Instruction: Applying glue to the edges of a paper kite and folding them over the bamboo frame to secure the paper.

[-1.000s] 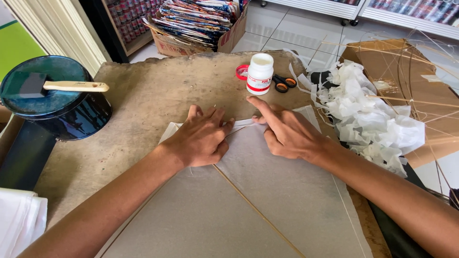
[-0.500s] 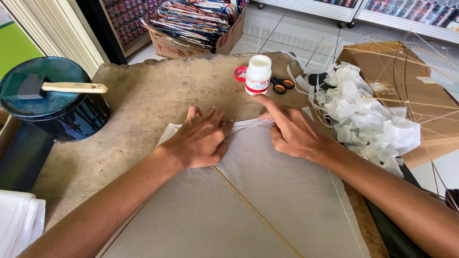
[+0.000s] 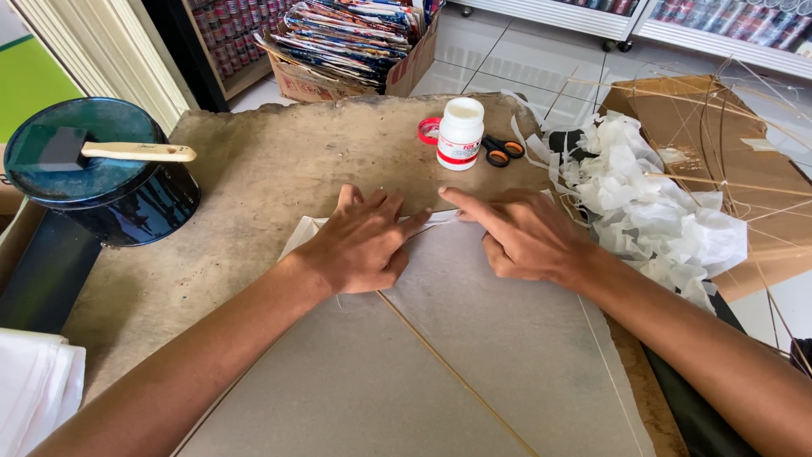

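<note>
**Pressing down the folded top edge of a paper kite**

Pressing is the step in hand: the grey paper sheet (image 3: 474,355) lies flat across the near half of the surface (image 3: 254,178), its top corner pointing toward the far edge, and a narrow flap of paper (image 3: 436,220) at that corner is folded over. A thin stick (image 3: 448,372) runs slantwise beneath the sheet from that corner toward the near edge. The left hand (image 3: 359,245) lies palm down on the sheet just behind the fold, fingers spread and flat, pinching nothing. The right hand (image 3: 529,241) is loosely curled, with its forefinger stretched out and its tip on the flap, close to the left fingertips; its grip holds nothing either.

Judging from this, the fold is being smoothed so that it sticks. The next move would call for steady pressure drawn along the flap while the flat hand keeps the sheet from sliding.

Beyond the hands, near the far edge, stand a white glue bottle (image 3: 461,134), a red lid (image 3: 429,130) and small scissors (image 3: 503,151). A heap of white paper scraps (image 3: 651,211) lies at the right edge. At the left edge a dark round tin (image 3: 101,182) carries a foam brush (image 3: 101,151).
</note>
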